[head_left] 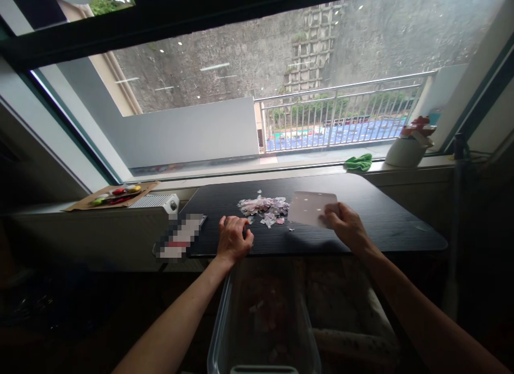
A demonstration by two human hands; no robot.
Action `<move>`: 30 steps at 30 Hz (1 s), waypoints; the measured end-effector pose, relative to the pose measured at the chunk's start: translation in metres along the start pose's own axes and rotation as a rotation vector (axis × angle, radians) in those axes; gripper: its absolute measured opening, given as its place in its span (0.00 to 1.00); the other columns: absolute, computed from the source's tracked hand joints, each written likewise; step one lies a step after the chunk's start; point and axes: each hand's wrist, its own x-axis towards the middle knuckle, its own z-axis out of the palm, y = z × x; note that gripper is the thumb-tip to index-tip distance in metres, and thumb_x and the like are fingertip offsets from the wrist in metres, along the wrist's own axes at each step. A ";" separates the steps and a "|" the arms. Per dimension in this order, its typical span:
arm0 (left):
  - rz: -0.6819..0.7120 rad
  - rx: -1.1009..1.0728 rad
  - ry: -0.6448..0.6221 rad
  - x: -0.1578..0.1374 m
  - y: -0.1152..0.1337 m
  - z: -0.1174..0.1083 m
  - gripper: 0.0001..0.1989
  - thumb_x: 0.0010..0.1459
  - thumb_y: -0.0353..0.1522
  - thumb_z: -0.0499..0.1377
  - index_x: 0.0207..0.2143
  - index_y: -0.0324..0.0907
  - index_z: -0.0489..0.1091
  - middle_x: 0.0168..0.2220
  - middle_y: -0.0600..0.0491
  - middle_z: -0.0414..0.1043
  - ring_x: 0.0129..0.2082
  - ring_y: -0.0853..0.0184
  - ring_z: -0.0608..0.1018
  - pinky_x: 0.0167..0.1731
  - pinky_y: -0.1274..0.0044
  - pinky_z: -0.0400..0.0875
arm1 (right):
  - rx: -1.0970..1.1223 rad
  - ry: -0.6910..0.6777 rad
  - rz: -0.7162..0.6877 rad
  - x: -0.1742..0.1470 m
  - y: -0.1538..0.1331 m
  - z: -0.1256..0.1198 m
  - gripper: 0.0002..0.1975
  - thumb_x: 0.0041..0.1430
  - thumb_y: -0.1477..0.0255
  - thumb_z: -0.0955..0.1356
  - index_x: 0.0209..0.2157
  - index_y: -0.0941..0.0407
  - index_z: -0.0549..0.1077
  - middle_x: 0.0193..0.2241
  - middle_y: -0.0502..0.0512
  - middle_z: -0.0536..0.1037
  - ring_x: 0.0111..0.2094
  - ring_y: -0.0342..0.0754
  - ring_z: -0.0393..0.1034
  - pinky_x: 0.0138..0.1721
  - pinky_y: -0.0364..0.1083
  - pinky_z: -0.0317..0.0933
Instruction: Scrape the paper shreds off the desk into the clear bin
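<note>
Black table point(373, 213), paper scraps point(263, 207) in a heap

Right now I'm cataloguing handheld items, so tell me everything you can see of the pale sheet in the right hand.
The pale sheet is a thin, flat, roughly rectangular piece, pinkish grey with a few small bright spots. It looks stiff, like plastic or card; I cannot tell which. The right hand grips its right end, holding it tilted over the black table, beside the paper scraps. Whether it touches them is unclear.
</note>
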 end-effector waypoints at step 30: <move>-0.012 0.006 0.001 0.000 0.001 0.001 0.07 0.50 0.29 0.54 0.33 0.43 0.69 0.31 0.50 0.72 0.41 0.58 0.72 0.56 0.59 0.55 | -0.087 -0.137 -0.048 -0.031 -0.011 -0.004 0.08 0.50 0.64 0.64 0.28 0.54 0.69 0.21 0.50 0.71 0.24 0.46 0.66 0.25 0.45 0.59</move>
